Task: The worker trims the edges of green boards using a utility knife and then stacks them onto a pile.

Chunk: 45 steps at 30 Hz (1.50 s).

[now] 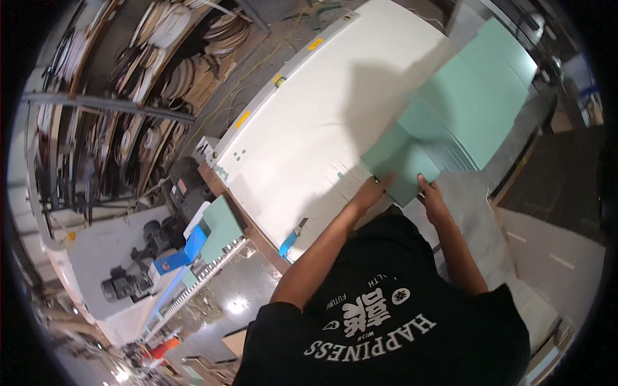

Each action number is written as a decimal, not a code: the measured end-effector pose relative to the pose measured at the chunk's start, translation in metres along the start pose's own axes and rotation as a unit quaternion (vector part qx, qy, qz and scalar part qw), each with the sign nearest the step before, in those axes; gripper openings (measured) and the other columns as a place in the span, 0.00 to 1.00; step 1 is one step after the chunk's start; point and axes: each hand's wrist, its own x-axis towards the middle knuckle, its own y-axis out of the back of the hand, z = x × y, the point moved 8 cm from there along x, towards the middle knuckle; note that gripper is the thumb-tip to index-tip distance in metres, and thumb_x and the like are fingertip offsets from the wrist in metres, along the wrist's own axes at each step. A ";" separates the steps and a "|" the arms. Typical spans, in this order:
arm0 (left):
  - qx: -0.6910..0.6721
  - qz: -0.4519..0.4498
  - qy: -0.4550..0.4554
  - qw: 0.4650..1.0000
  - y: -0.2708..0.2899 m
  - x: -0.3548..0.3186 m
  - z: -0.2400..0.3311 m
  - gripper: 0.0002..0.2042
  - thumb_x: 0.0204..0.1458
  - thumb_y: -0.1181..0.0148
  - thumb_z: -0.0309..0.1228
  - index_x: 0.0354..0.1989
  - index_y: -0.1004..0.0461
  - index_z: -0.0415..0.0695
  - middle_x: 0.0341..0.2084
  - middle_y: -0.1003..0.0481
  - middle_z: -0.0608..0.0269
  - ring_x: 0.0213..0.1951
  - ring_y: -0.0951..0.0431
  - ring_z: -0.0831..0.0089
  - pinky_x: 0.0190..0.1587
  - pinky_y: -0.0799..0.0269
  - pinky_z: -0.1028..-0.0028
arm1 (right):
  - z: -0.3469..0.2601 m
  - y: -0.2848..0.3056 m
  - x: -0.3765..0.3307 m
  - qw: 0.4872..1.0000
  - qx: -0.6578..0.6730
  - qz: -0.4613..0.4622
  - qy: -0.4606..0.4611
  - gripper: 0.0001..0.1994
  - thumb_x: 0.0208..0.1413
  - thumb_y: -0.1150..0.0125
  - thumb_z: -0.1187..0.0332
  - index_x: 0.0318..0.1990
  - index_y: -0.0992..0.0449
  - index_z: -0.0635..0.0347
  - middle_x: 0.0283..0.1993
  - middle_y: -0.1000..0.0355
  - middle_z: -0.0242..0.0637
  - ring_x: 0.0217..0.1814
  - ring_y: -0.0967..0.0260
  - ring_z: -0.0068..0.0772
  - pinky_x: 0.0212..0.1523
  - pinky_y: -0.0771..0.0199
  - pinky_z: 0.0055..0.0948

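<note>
Between my hands is a flat pale-green panel (400,166), near the table's right edge. My left hand (372,192) is closed on its near left corner, with fingers lying over the surface. At its near right edge, my right hand (432,194) grips with the thumb on top and the other fingers hidden beneath. Just beyond, the panel meets or overlaps a stack of larger green sheets (479,96), whose near edges are stepped. A blue-handled cutting knife (293,239) lies at the table's near left edge, away from both hands.
The white worktable (290,148) bears scattered green scraps (239,155) and cut marks. Along its far left edge lies a long spirit level (280,81). Shelves of rolled edging (174,77) stand left. A machine table (122,257) with black motors is at lower left, beside more green pieces (221,226).
</note>
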 end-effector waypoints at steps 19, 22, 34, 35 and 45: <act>-0.146 0.262 -0.083 0.950 0.156 -0.082 -0.123 0.24 0.67 0.42 0.36 0.66 0.32 0.33 0.54 0.23 0.54 0.51 0.21 0.66 0.60 0.29 0.69 | -0.038 -0.207 -0.079 0.663 -0.570 -0.293 0.387 0.19 0.61 0.38 0.58 0.53 0.21 0.62 0.54 0.23 0.49 0.58 0.27 0.53 0.57 0.26 0.47; -0.223 0.292 -0.095 0.925 0.163 -0.099 -0.125 0.23 0.67 0.42 0.37 0.65 0.31 0.35 0.52 0.23 0.56 0.49 0.20 0.67 0.58 0.28 0.69 | -0.004 -0.259 -0.055 0.595 -0.610 -0.375 0.365 0.20 0.60 0.37 0.54 0.47 0.18 0.63 0.50 0.20 0.48 0.56 0.25 0.53 0.58 0.26 0.47; -0.264 0.485 -0.106 0.827 0.199 -0.225 -0.200 0.26 0.66 0.40 0.44 0.60 0.27 0.33 0.48 0.22 0.47 0.50 0.19 0.59 0.58 0.25 0.65 | 0.017 -0.254 0.096 0.589 -0.736 -0.159 0.295 0.29 0.61 0.44 0.40 0.28 0.15 0.59 0.28 0.19 0.39 0.38 0.19 0.46 0.47 0.22 0.42; -0.275 0.499 -0.092 0.817 0.195 -0.234 -0.216 0.25 0.66 0.41 0.44 0.60 0.27 0.33 0.48 0.22 0.47 0.49 0.19 0.59 0.57 0.24 0.64 | 0.014 -0.259 0.084 0.615 -0.733 -0.171 0.236 0.30 0.61 0.44 0.39 0.26 0.16 0.59 0.25 0.20 0.38 0.37 0.19 0.43 0.46 0.22 0.41; -0.301 0.469 -0.066 0.827 0.172 -0.220 -0.217 0.22 0.67 0.42 0.40 0.59 0.27 0.34 0.47 0.21 0.52 0.48 0.19 0.62 0.56 0.24 0.65 | 0.009 -0.244 0.099 0.739 -0.639 -0.189 0.097 0.32 0.59 0.40 0.37 0.23 0.18 0.63 0.23 0.21 0.41 0.32 0.20 0.40 0.44 0.20 0.40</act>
